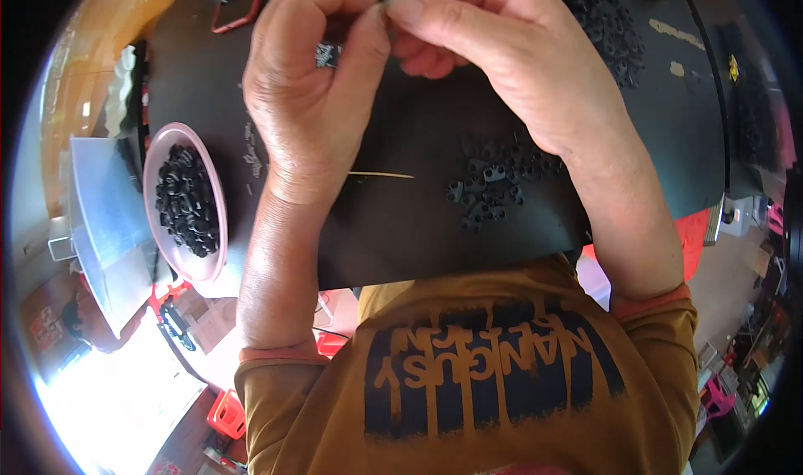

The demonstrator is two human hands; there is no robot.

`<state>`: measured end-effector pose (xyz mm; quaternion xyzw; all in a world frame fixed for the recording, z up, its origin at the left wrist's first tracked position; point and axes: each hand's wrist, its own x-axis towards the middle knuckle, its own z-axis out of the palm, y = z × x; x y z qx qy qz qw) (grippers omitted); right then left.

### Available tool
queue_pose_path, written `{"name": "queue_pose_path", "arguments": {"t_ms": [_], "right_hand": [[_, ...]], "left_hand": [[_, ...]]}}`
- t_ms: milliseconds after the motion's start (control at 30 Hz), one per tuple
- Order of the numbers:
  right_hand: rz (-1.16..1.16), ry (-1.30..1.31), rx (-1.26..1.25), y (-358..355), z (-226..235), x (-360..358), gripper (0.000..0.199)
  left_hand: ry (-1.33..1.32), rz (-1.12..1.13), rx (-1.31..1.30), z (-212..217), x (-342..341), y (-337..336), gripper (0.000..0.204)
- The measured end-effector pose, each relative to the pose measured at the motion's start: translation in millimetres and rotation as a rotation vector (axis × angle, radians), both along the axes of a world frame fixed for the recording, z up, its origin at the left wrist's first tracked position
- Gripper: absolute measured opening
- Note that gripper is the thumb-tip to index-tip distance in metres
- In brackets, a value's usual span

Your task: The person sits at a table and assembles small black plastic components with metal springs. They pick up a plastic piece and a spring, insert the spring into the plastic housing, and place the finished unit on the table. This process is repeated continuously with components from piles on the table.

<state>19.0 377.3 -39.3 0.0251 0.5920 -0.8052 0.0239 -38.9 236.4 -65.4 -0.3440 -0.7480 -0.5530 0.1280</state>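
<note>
Black little parts [493, 186] lie in a heap on the dark board [401, 232], below the right hand [510, 65]. Both hands are up above the board with fingertips pressed together. The left hand [314, 90] pinches a small black piece [328, 54] that is mostly hidden. A pink bowl [159, 153] full of black parts sits to the left. A thin stick [381, 175] lies on the board beside the left wrist.

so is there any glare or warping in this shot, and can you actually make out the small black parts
Head view: strong fisheye bending, the black mat's near edge curves; blown-out glare at lower left; loose black parts merge into the mat; those in the pink bowl read better; both hands' pinching fingertips sharp.
</note>
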Motion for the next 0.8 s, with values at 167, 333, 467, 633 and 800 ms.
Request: {"name": "queue_pose_path", "arguments": {"t_ms": [167,333,467,633,800], "right_hand": [[-0.130,0.161,0.344,-9.0,-8.0,15.3,0.028],[-0.132,0.048,0.223,-2.4,0.1,11.7,0.028],[-0.205,-0.016,0.181,-4.7,5.7,12.3,0.026],[0.002,0.016,-0.112,14.0,-8.9,8.4,0.020],[-0.066,0.153,-0.203,2.7,-21.6,5.6,0.014]], "left_hand": [[-0.035,-0.263,0.049,-18.8,-3.1,-8.9,0.010],[-0.175,-0.262,0.076,-20.8,6.1,3.7,0.008],[-0.189,-0.268,0.087,-17.3,2.4,6.8,0.009],[-0.176,-0.240,0.064,-16.1,-0.8,3.4,0.011],[-0.125,-0.166,0.034,-11.3,-3.5,-5.4,0.013]]}}
